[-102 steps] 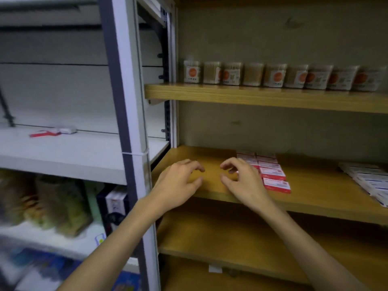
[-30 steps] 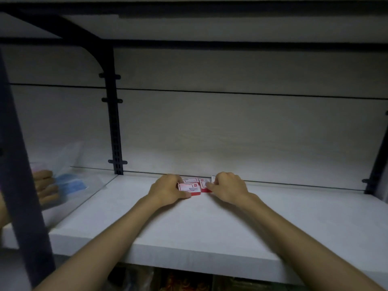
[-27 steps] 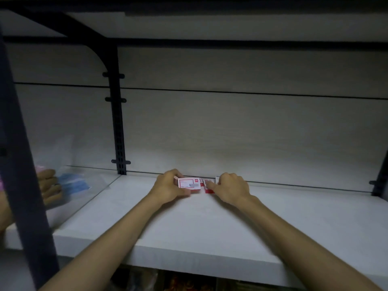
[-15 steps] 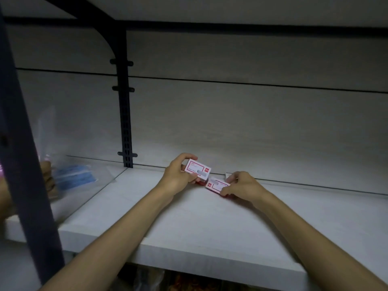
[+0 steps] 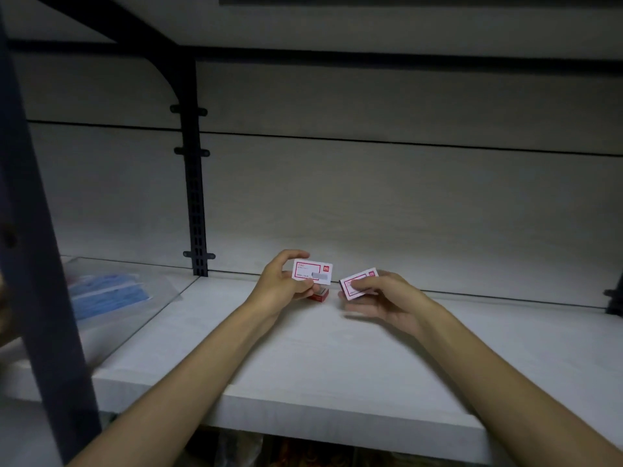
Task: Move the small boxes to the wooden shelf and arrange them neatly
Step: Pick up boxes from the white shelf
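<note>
My left hand (image 5: pixel 282 285) holds a small white box with a red border (image 5: pixel 312 273), lifted and tilted above the white shelf board (image 5: pixel 320 358). Under that hand part of another red box (image 5: pixel 318 295) shows, lying on the board or held beneath the first; I cannot tell which. My right hand (image 5: pixel 384 298) grips a second small red-and-white box (image 5: pixel 358 284) just above the board, right of the first. The wooden shelf is out of view.
A dark metal upright (image 5: pixel 194 183) with a bracket stands at the back left. Another dark post (image 5: pixel 37 230) crosses the near left. A clear glass divider (image 5: pixel 135 298) and blue-and-white packets (image 5: pixel 108 293) lie left of the board. Another person's hand (image 5: pixel 5 318) shows at the left edge.
I turned from the wooden shelf to the white shelf. Both hands closed on boxes lying at the back of the board and have lifted them up and slightly apart.
</note>
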Motion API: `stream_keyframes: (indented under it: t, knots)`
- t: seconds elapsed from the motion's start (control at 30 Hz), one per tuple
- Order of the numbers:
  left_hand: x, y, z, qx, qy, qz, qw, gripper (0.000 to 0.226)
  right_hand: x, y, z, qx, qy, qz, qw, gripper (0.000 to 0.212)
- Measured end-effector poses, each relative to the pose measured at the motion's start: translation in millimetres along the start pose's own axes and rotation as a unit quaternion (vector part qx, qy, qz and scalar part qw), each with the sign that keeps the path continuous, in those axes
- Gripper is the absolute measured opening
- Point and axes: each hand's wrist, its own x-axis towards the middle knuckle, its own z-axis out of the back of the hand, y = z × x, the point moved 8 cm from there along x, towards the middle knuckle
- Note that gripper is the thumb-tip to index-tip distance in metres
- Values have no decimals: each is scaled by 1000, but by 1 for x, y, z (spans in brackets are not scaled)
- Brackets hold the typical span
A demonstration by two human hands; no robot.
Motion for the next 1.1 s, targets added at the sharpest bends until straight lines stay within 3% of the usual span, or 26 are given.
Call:
stream_keyframes:
  t: [0.17, 0.43, 0.6, 0.77, 1.1]
  knots:
    - [-14, -7, -2, -43, 16, 7, 999, 44, -21, 11, 8, -71, -35, 61, 995, 36]
    - [-44, -12, -14, -22, 47, -7, 999, 51, -73, 11, 7, 32, 10, 66, 997, 40]
    - [-63, -21, -37, 17, 81, -43, 996, 47, -124, 16, 22, -27, -26, 110, 993, 39]
    - [-84, -26, -78, 28, 130, -55, 990, 45, -176, 18, 58, -37, -89, 142, 985, 45]
    - [-148, -42, -201, 62, 226, -92, 968, 42, -287, 26, 146, -47, -138, 144, 979, 51]
